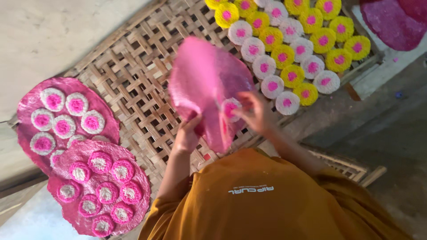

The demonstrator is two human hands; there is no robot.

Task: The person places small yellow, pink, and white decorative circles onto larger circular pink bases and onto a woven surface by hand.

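- Pink and thin, a large round sheet (pixel 202 84) is held up near the middle of the view, above a woven bamboo tray (pixel 133 80).
- The sheet's lower edge is pinched by the left hand (pixel 187 135), grip pressed together on it, at about 6 o'clock of the sheet.
- A small white disc with a pink centre (pixel 230 108) is pinched in the fingertips of the right hand (pixel 255 111) and is held against the sheet at its 4 o'clock side.
- Rows of white and yellow discs (pixel 289 49) with pink centres are laid on the tray at 2 o'clock.
- Two pink sheets already covered with discs (pixel 84 155) are seen at 8 o'clock, overlapping at their edges.
- Another pink sheet (pixel 391 20) is partly seen at the top right corner.
- An orange sleeve and shirt (pixel 267 200) fill the bottom of the view.
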